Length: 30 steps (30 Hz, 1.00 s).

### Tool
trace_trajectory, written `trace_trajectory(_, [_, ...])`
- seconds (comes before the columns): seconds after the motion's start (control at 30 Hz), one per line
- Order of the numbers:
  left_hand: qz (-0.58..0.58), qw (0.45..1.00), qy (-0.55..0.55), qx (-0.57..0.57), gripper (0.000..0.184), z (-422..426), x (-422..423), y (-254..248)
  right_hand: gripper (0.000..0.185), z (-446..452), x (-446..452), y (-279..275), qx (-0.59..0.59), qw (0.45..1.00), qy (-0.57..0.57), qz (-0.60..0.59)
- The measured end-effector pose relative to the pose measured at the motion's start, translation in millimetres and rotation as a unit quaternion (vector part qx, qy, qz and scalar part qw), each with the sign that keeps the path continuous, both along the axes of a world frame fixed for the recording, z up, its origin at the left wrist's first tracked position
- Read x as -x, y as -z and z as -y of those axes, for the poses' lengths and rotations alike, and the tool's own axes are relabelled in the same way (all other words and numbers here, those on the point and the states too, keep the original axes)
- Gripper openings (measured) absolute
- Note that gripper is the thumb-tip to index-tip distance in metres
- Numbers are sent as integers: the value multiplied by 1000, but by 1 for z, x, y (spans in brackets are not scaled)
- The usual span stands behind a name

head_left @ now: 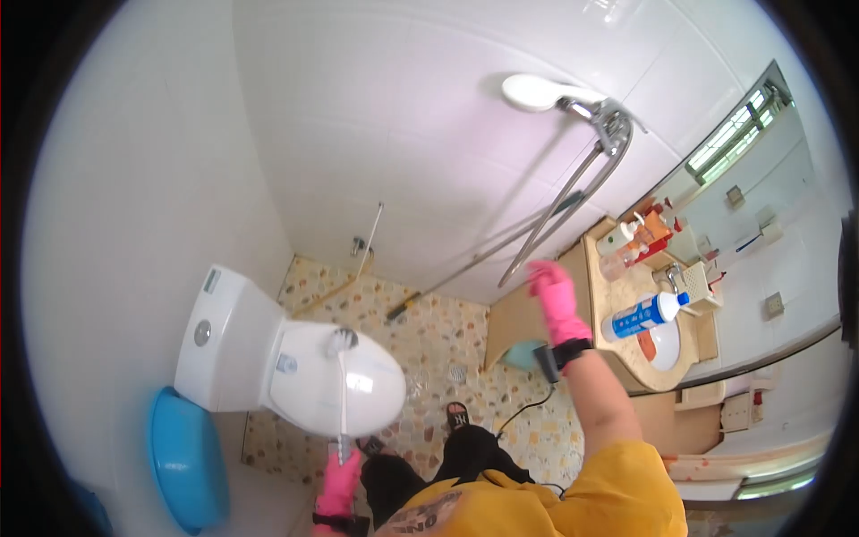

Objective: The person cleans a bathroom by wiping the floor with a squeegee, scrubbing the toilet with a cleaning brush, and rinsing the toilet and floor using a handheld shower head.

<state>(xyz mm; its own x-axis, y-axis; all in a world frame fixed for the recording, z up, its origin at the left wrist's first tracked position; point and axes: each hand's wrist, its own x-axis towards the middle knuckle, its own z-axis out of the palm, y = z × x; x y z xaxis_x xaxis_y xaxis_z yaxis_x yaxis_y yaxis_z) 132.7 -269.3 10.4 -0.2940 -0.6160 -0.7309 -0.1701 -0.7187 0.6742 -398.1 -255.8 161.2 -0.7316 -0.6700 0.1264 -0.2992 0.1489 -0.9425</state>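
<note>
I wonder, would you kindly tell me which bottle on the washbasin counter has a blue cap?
The blue-labelled white bottle beside the washbasin; the other bottles, clustered toward the showerhead, show no blue cap.

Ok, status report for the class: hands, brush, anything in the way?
Left hand gripping brush. Right hand raised, looks empty. Brush head over shut toilet lid, contact unclear. Nothing visibly blocking it.

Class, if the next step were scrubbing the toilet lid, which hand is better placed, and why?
Left, most likely. The left hand grips the brush, whose head is over the lid. The right hand shows no tool and is raised away, near the counter.
</note>
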Motion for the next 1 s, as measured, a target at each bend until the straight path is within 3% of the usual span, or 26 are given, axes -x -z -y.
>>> trace_trajectory(0.07, [19,1000,11,5,22,-8,15,-5,19,1,44,-72,97,987,84,-94])
trace_trajectory(0.13, [26,1000,14,-2,25,-11,35,1,23,4,94,-142,145,962,118,-196])
trace_trajectory(0.2, [22,1000,16,16,31,-13,64,-30,25,13,132,-213,228,937,128,-232])
trace_trajectory(0.27, [-5,998,-53,-35,34,-18,95,-50,26,27,139,-290,203,916,124,-323])
trace_trajectory(0.33, [-24,996,-79,16,35,-38,123,-47,25,55,157,-336,180,876,-8,-448])
trace_trajectory(0.37, [-50,993,-87,64,35,-44,141,-40,23,73,150,-352,105,871,-74,-474])
trace_trajectory(0.4, [-46,991,-101,71,35,-48,157,-33,20,90,143,-363,31,855,-137,-499])
trace_trajectory(0.47, [-247,952,-152,-95,30,-54,183,-9,17,120,157,-348,-45,824,-215,-522])
trace_trajectory(0.53, [-66,978,-80,182,26,-65,211,78,20,163,163,-351,-328,681,-268,-597])
trace_trajectory(0.57, [-22,973,-74,217,25,-67,217,136,24,178,174,-337,-320,668,-273,-614])
trace_trajectory(0.63, [-22,974,-56,220,25,-76,220,105,27,205,185,-328,-297,652,-275,-641])
trace_trajectory(0.7, [-25,978,-30,206,25,-97,222,41,29,216,187,-325,-360,614,-282,-643])
trace_trajectory(0.73, [-126,984,-115,55,25,-98,222,0,29,218,188,-325,-359,611,-285,-646])
trace_trajectory(0.77, [-224,950,-195,-99,25,-104,221,-24,31,218,189,-324,-364,624,-286,-629])
trace_trajectory(0.8, [-226,948,-199,-100,25,-111,221,-28,33,218,189,-325,-368,638,-287,-613])
trace_trajectory(0.87, [-50,975,-177,123,16,-114,220,-36,35,214,189,-327,-345,650,-276,-618])
trace_trajectory(0.9, [-102,967,-233,-12,18,-112,214,-54,36,210,188,-328,-325,663,-266,-620])
trace_trajectory(0.93, [-67,973,-221,32,19,-111,205,-40,35,203,182,-338,-314,662,-249,-633])
trace_trajectory(1.0, [-52,967,-250,13,18,-118,195,-33,32,209,198,-350,-273,691,-195,-640])
